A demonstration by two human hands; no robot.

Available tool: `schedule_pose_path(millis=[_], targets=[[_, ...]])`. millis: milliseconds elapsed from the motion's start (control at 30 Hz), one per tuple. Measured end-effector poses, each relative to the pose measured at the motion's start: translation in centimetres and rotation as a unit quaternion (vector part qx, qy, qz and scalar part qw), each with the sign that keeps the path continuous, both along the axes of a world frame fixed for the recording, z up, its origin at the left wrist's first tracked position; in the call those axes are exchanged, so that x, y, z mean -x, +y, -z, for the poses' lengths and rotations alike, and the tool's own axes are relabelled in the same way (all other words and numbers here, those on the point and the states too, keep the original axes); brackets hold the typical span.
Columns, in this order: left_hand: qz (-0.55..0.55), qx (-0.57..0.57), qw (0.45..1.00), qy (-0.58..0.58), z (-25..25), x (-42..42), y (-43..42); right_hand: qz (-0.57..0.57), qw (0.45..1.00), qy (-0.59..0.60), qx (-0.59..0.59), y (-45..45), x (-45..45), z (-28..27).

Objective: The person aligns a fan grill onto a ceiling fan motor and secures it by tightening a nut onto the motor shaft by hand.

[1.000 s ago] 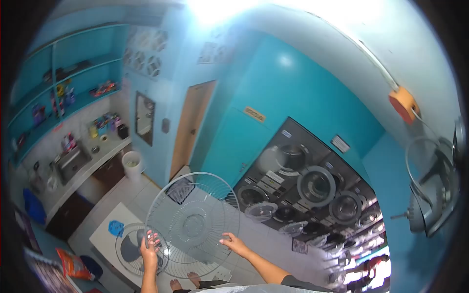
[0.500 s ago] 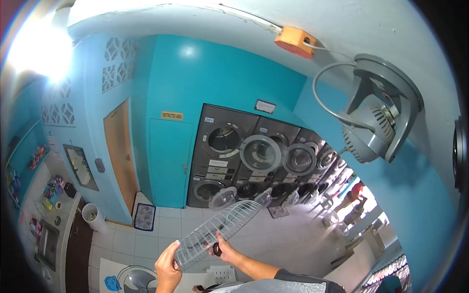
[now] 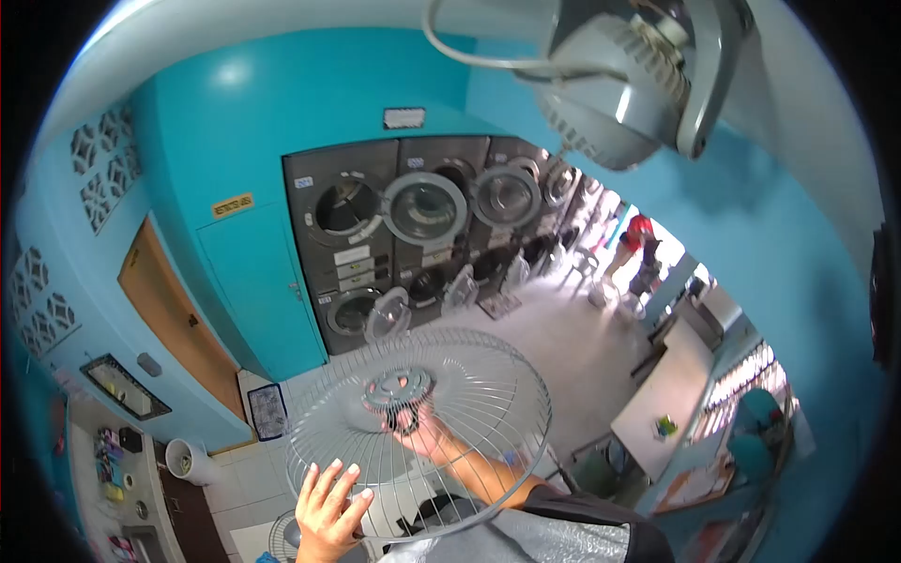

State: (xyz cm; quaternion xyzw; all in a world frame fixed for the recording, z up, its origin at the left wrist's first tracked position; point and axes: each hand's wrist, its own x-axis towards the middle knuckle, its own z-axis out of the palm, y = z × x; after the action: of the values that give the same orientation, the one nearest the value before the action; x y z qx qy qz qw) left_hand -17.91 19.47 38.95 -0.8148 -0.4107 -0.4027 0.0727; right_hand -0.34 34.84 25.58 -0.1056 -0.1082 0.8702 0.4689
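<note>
Low centre, before the person's body: wire fan grille [image 3: 387, 394], tilted. Left hand [image 3: 330, 514] open, fingers spread against near rim, presumably to steady it; right hand [image 3: 429, 437] under hub, fingers closed on dark piece [image 3: 402, 421], probably bearing weight centrally for balance. Fan motor [image 3: 610, 98] mounted high, well apart.

The wire fan grille [image 3: 383, 389] at lower centre is grey, its ribs forming a radiating pattern; the fan motor [image 3: 605, 94] at upper right is grey too. Left of centre, the narrow door [image 3: 249, 281] is teal, the sign [image 3: 232, 205] yellow with dark lettering, and the mat [image 3: 267, 411] dark-bordered around a paler middle.
</note>
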Motion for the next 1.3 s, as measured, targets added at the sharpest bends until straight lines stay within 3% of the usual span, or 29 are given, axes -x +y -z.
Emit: schedule_pose_path(millis=[33, 67, 133, 367, 433, 500, 600, 633, 667, 700, 733, 767, 833, 867, 967, 1033, 1133, 1200, 1300], targets=[[0.011, -0.012, 1.0, 0.018, 0.5, 0.1, 0.1, -0.043, 0.994, 0.085, 0.05, 0.3, -0.4, -0.8], [0.022, -0.025, 0.999, 0.036, 0.9, 0.0, 0.3, -0.03, 0.994, 0.092, 0.057, 0.5, -0.7, -1.7], [0.032, -0.028, 0.999, 0.021, 1.6, -0.8, 0.8, -0.014, 0.989, 0.146, -0.019, 0.7, -1.6, -3.8], [0.079, -0.074, 0.994, -0.018, 4.3, -3.7, 4.3, 0.058, 0.975, 0.169, -0.129, 2.7, -6.4, -9.6], [-0.1, -0.145, 0.984, -0.009, 3.4, -5.0, 5.2, 0.115, 0.972, 0.139, -0.154, 3.1, -7.4, -11.3], [-0.086, -0.105, 0.989, -0.053, 2.2, -6.0, 6.5, 0.114, 0.967, 0.143, -0.18, 4.1, -8.6, -12.3], [-0.137, -0.03, 0.945, -0.296, 1.6, -7.4, 8.1, 0.14, 0.961, 0.13, -0.202, 5.0, -9.4, -14.6], [-0.136, -0.028, 0.945, -0.296, 1.7, -7.6, 8.4, 0.148, 0.958, 0.12, -0.213, 5.2, -9.7, -15.1], [-0.024, 0.092, 0.873, -0.479, 1.5, -7.7, 8.7, 0.155, 0.956, 0.11, -0.225, 5.3, -9.8, -15.6], [0.088, 0.206, 0.744, -0.629, 1.3, -7.8, 8.9, 0.155, 0.956, 0.111, -0.224, 5.2, -9.7, -16.3], [0.172, 0.308, 0.627, -0.695, 0.7, -7.3, 9.1, 0.171, 0.954, 0.128, -0.21, 5.0, -9.6, -17.0], [0.172, 0.308, 0.629, -0.693, 0.3, -6.9, 9.6, 0.186, 0.951, 0.147, -0.197, 5.0, -9.4, -17.4], [0.447, 0.37, 0.261, -0.771, -0.4, -6.1, 10.6, 0.164, 0.943, 0.171, -0.234, 5.8, -9.4, -17.0], [0.483, 0.373, 0.206, -0.765, -0.5, -5.9, 10.9, 0.149, 0.946, 0.169, -0.233, 6.2, -9.4, -17.0], [0.49, 0.355, 0.258, -0.753, -1.6, -5.7, 11.8, 0.095, 0.948, 0.179, -0.244, 6.8, -8.5, -18.7], [0.572, 0.355, 0.217, -0.706, -2.0, -5.6, 12.5, 0.177, 0.939, 0.139, -0.261, 5.7, -7.8, -21.0], [0.61, 0.331, 0.205, -0.691, -3.5, -5.8, 13.3, 0.158, 0.933, 0.171, -0.276, 6.1, -7.7, -22.3], [0.653, 0.327, 0.167, -0.663, -4.5, -6.0, 14.0, 0.174, 0.924, 0.167, -0.297, 6.5, -7.9, -23.3], [0.646, 0.339, 0.18, -0.66, -6.5, -6.2, 14.4, 0.212, 0.917, 0.132, -0.31, 6.3, -8.3, -25.2]])
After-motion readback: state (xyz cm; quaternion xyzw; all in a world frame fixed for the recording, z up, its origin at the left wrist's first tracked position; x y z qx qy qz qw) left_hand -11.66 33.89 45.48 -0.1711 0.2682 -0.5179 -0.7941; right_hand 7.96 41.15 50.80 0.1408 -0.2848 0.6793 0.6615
